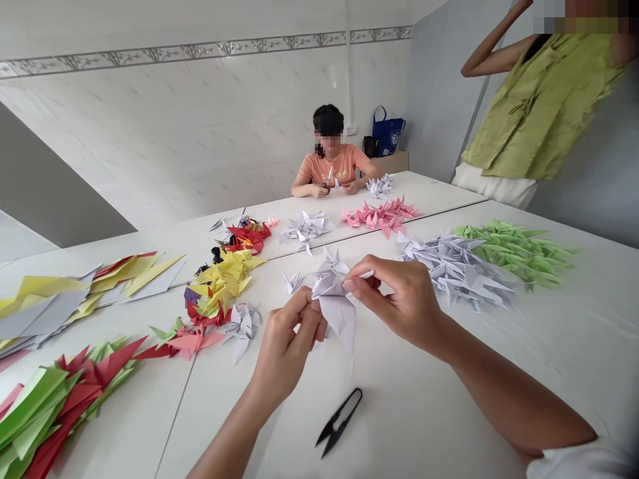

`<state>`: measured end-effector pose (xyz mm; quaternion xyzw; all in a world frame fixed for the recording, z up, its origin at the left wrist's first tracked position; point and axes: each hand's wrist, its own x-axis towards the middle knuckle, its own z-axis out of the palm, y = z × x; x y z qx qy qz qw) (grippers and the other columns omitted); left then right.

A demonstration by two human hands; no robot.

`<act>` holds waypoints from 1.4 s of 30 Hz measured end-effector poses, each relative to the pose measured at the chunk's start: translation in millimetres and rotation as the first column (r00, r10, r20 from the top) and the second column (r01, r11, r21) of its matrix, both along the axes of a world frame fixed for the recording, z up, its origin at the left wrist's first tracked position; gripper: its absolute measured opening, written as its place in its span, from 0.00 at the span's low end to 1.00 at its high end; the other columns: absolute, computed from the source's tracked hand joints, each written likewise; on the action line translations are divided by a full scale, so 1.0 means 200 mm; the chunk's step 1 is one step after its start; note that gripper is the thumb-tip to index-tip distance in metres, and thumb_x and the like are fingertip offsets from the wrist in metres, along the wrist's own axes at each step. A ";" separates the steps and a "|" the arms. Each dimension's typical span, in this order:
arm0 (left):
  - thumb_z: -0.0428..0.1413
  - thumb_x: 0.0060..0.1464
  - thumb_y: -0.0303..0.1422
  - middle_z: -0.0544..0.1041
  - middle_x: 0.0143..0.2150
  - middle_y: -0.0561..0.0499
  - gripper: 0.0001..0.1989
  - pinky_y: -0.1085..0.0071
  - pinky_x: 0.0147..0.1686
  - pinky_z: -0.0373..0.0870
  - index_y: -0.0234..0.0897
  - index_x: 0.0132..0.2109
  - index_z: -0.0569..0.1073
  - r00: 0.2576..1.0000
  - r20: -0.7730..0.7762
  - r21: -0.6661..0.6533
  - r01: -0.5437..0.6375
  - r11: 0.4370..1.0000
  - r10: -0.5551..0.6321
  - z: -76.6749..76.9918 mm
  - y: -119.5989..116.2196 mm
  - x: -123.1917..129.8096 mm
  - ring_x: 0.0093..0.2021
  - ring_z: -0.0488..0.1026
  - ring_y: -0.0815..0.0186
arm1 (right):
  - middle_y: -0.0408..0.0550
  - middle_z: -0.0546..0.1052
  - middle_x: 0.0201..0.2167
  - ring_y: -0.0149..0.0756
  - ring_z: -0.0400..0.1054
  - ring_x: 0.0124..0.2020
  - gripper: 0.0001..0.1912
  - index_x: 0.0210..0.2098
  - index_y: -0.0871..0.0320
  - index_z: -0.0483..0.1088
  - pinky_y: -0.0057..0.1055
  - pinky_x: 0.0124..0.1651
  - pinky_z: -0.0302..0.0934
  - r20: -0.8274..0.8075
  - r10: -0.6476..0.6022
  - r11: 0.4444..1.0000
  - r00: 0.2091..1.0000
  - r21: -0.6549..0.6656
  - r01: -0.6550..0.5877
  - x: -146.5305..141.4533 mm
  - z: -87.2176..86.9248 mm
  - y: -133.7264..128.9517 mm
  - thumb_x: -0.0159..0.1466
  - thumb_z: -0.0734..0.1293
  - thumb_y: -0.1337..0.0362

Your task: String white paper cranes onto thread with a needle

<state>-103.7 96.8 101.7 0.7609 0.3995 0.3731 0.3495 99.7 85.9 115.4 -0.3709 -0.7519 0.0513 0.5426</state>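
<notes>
Both my hands hold a white paper crane (339, 309) above the table, one at each side of it. My left hand (292, 332) pinches its left side between thumb and fingers. From the right, my right hand (394, 293) pinches another part of the folded paper. One pointed wing hangs down between the hands. Below them a pair of black thread snips (339, 422) lies flat on the table. Just behind the hands sit a few more white cranes (293, 282), partly covered by my fingers.
White cranes (459, 269) and green folded pieces (519, 253) are heaped at right, pink cranes (382, 214) farther back. Yellow cranes (224, 273) and flat folded paper (44, 306) lie left. A person (332, 159) sits opposite holding scissors; another person (539, 113) stands at right.
</notes>
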 end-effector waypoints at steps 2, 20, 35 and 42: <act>0.45 0.71 0.35 0.68 0.23 0.58 0.15 0.76 0.23 0.56 0.38 0.33 0.64 0.999 0.042 -0.007 0.005 1.000 -0.005 -0.01 0.00 0.01 0.21 0.60 0.74 | 0.40 0.72 0.23 0.25 0.60 0.21 0.09 0.35 0.55 0.72 0.23 0.23 0.55 -0.002 -0.011 1.000 1.000 0.008 0.011 0.00 0.00 0.00 0.72 0.65 0.61; 0.46 0.70 0.31 0.65 0.20 0.59 0.14 0.80 0.20 0.55 0.37 0.33 0.66 0.983 0.183 -0.011 0.009 1.000 -0.007 -0.03 -0.01 0.03 0.18 0.59 0.77 | 0.39 0.74 0.24 0.24 0.60 0.21 0.09 0.34 0.56 0.71 0.22 0.24 0.56 0.001 0.046 0.999 0.999 0.002 -0.046 0.00 0.01 -0.01 0.71 0.66 0.62; 0.46 0.70 0.35 0.66 0.23 0.62 0.12 0.79 0.22 0.64 0.45 0.58 0.56 0.978 0.206 -0.023 -0.024 0.999 0.028 -0.05 -0.06 0.03 0.21 0.63 0.71 | 0.39 0.70 0.25 0.25 0.60 0.24 0.07 0.31 0.57 0.71 0.24 0.28 0.57 -0.047 0.191 0.979 0.980 -0.068 -0.194 -0.01 0.03 0.01 0.66 0.69 0.68; 0.46 0.69 0.34 0.69 0.25 0.60 0.16 0.78 0.22 0.60 0.46 0.61 0.54 0.975 0.221 0.112 -0.024 0.993 -0.002 -0.08 -0.05 0.03 0.20 0.62 0.73 | 0.41 0.72 0.29 0.27 0.61 0.27 0.03 0.35 0.56 0.70 0.25 0.29 0.59 -0.125 0.242 0.938 0.962 -0.223 -0.265 -0.01 0.03 0.01 0.66 0.68 0.66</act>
